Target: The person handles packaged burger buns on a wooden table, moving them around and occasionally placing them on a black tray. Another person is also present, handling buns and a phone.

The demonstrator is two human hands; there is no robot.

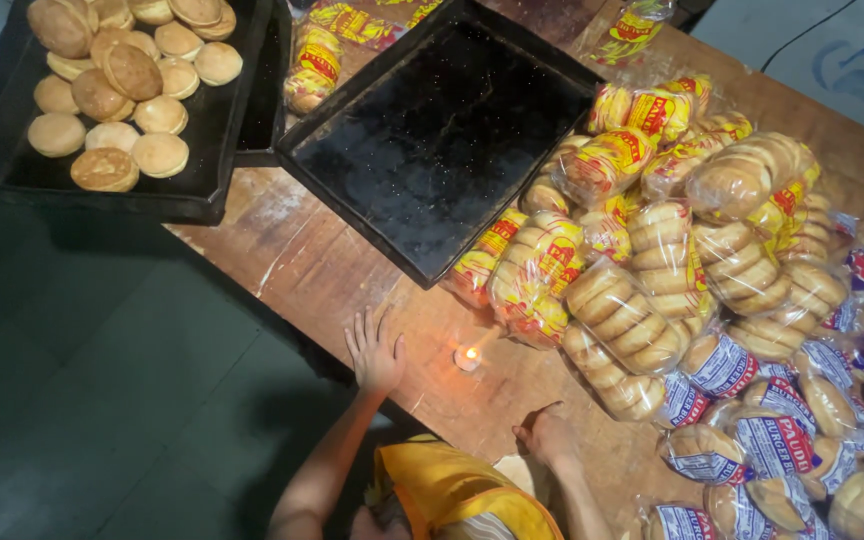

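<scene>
Yellow cloth (452,490) covers the person at the near edge of the table (322,270). Both hands rest on the wood. The left hand (374,352) lies flat, fingers spread wide, holding nothing, its palm at the table's edge. The right hand (548,434) is loosely curled, knuckles up, fingertips on the boards; I cannot tell whether anything sits under it, though it seems to grip nothing.

Between the hands, a little further in, burns a small candle (467,357), low and stubby, just beside the nearest bags. It looks light but hot and soft with wax, so I would take it low at the base, away from the flame.

Beyond it lie bagged buns (642,310) in a heap, touching one another: light, soft, easily squashed, the plastic likely slippery. Best held by the bag's twisted end or cradled from below.

Further back sits an empty black tray (432,140), stiff metal, tilted on the bags. Farthest left, a second tray (202,190) holds loose buns (117,100).
</scene>
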